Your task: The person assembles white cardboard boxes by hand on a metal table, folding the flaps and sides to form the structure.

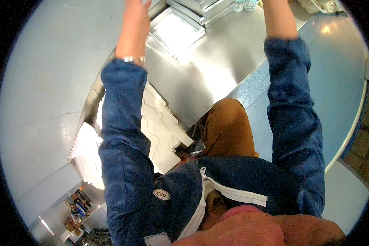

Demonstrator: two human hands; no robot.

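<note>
Trays (215, 13) of smooth, pale metal, rectangular and straight-walled, are stacked at the far end of a brushed-metal tabletop (201, 69); just beside the stack, toward the far left corner, lies a single shallow tray (174, 33), its flat base washed out by glare. The left hand (136, 18) is near this tray's left side, blurred and cut by the upper border of the view, so whether its grip is wide, narrow or around something I cannot tell. A shiny band (134, 60) circles that wrist, above a soft, creased sleeve (121, 102) of dark blue cloth. The right forearm (280, 20) reaches along the tabletop's right side; the right hand is out of view, its grip likewise impossible to tell. Small containers (245, 5) with pale blue on them stand right of the stack. Near the tabletop's close left corner, flat white pieces (164, 127) overlap, their edges stepped and angular.
</note>
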